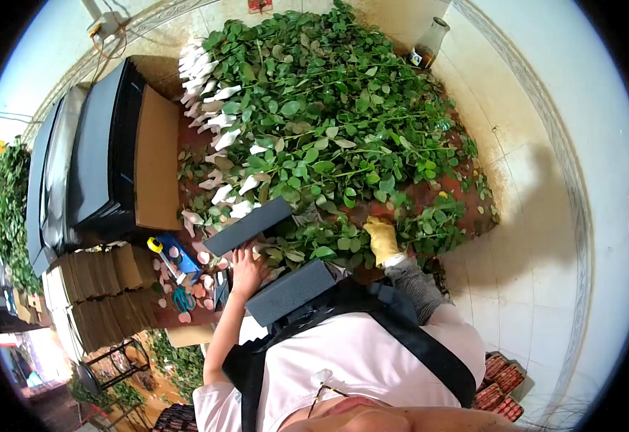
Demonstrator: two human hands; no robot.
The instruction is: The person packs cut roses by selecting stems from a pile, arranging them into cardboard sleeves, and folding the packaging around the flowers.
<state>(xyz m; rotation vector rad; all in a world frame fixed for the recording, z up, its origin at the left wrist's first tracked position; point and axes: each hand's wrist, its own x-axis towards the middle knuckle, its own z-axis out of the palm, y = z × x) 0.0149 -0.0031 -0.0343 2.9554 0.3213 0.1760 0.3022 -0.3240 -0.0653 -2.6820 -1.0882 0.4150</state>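
Note:
My left hand (248, 272), bare, has its fingers stretched out against the lower edge of a dark grey panel (248, 225). A second dark panel (291, 293) stands closer to my body, and leafy stems (322, 241) lie between the two. Whether the panels belong to one wrapper, I cannot tell. My right hand (381, 241) wears a yellow glove and is closed around the leafy stems toward their right end; its fingertips are partly hidden. Beyond both hands is a large heap of leafy rose stems (329, 108), with white-wrapped flower heads (221, 140) along its left side.
Left of the heap stand dark sheets (102, 147) and brown cardboard (157, 162). Stacked cardboard (102, 288) lies below them. A yellow cutter (155, 245), teal scissors (183, 299), a blue box (179, 255) and loose petals are nearby. A glass bottle (430, 43) stands far right, by the tiled wall.

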